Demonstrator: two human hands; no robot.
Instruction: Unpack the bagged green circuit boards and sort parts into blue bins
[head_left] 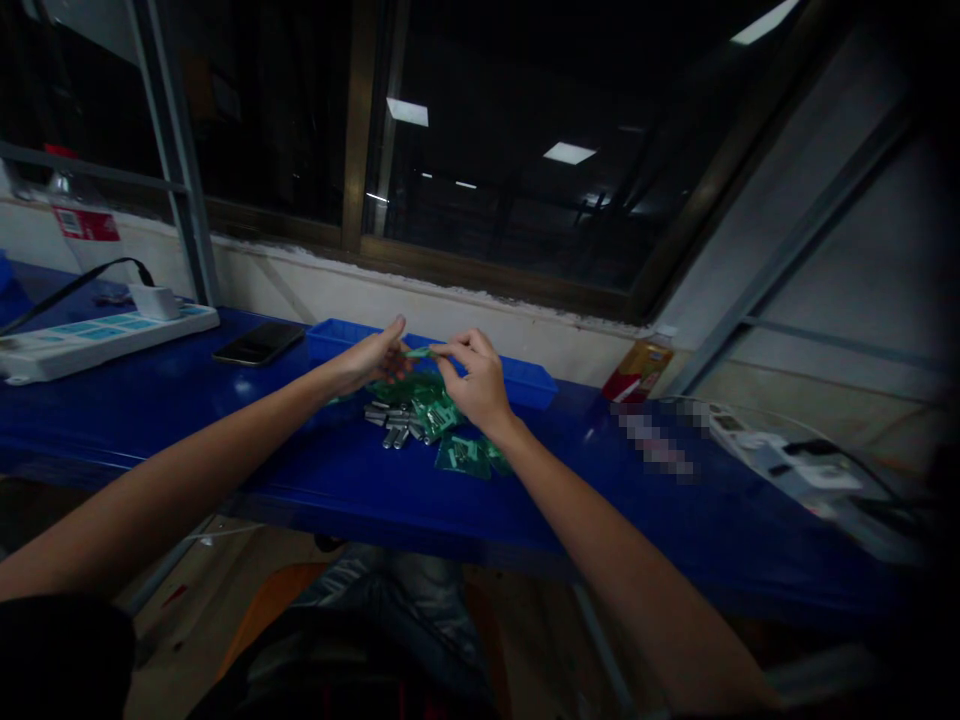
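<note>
Green piece (418, 353), perhaps a bag, held aloft — handling it seems the present step.
The right hand (474, 372) pinches its right end; the left hand (381, 356), loosely open, is at the other, contact unclear — the next move likely calls for a steady grip. Below lie metal cylinders (400, 433) and green bags (459, 456); behind, a blue tray (529, 382).

No wording, brand or number can be read. The clear plastic bottle (67, 195) with the red cap bears a red label (101, 225) with a white patch that looks like a barcode; its lettering is too blurred to make out. The yellow-and-red drink bottle (639, 368) across the table carries a pale mark on red, likewise illegible.
</note>
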